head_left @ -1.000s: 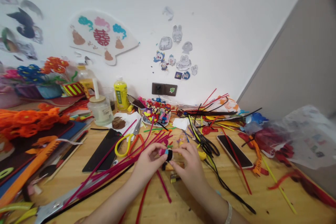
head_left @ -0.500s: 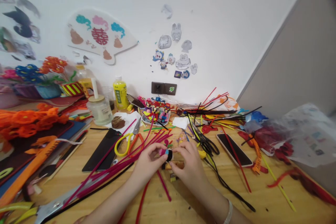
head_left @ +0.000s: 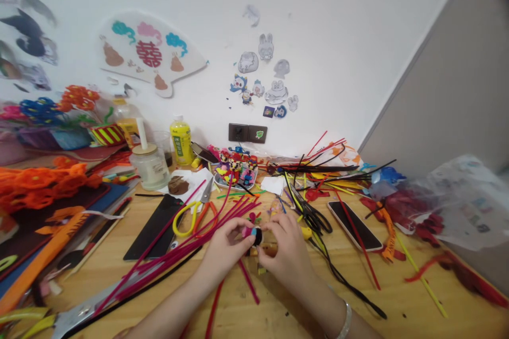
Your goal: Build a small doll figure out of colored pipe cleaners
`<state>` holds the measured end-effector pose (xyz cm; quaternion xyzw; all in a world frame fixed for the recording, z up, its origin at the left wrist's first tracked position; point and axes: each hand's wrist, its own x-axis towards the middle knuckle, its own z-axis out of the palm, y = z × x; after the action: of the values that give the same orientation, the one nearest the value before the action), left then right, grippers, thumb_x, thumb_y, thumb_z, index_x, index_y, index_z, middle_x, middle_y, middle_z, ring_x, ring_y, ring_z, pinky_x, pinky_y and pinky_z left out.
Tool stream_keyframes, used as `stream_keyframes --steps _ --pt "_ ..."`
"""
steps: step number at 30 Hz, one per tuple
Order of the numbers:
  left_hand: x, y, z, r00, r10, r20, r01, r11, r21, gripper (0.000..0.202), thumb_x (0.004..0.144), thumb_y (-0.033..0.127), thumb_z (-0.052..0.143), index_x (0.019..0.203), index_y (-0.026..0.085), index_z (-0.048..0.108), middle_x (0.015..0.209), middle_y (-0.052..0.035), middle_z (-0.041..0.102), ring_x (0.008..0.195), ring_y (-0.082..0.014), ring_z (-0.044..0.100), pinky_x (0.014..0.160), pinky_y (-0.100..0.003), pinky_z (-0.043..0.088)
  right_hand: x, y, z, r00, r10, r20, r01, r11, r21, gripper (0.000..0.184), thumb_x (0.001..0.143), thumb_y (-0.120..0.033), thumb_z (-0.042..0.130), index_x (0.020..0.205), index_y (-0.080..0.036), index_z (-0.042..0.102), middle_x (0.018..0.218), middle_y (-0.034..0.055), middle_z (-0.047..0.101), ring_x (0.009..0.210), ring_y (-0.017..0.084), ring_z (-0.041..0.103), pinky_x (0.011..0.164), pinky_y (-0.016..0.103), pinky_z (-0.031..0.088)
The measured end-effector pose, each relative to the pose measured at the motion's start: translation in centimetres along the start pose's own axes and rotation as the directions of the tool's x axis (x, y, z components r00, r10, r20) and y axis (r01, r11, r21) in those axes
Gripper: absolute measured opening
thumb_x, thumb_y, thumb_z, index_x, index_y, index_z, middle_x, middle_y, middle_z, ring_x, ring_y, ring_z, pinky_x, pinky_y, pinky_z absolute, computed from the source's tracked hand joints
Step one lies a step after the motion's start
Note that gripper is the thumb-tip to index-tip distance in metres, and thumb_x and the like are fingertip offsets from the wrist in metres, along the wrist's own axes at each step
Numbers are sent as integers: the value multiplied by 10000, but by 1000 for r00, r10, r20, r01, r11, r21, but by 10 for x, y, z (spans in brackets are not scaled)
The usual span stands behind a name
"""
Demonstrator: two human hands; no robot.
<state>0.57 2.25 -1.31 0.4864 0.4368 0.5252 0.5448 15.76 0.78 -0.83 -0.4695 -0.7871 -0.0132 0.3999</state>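
Note:
Both my hands meet over the middle of the wooden table. My left hand and my right hand pinch a small pink and black pipe-cleaner piece between their fingertips. Both hands are closed on it. A bundle of magenta pipe cleaners fans out just left of my left hand. A red pipe cleaner lies under my wrists. Yellow-handled scissors lie beyond my left hand.
A black phone lies to the right among loose red, black and yellow pipe cleaners. A jar, a yellow bottle and small figures stand by the wall. Orange pipe-cleaner flowers and a plastic bag flank the table.
My hands stay together on the small piece, fingers shifting slightly. The view has drifted a little; nothing else on the table moved.

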Motion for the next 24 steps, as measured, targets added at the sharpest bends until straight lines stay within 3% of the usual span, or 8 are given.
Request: stream_keyframes --steps 24 --pt "-1 0 1 1000 -7 -29 8 1000 21 232 504 216 762 701 155 656 700 -25 670 710 -183 617 707 -287 489 -1 1 3 999 -25 24 26 999 -48 248 594 -103 564 830 -177 574 839 64 558 842 248 468 721 396 419"
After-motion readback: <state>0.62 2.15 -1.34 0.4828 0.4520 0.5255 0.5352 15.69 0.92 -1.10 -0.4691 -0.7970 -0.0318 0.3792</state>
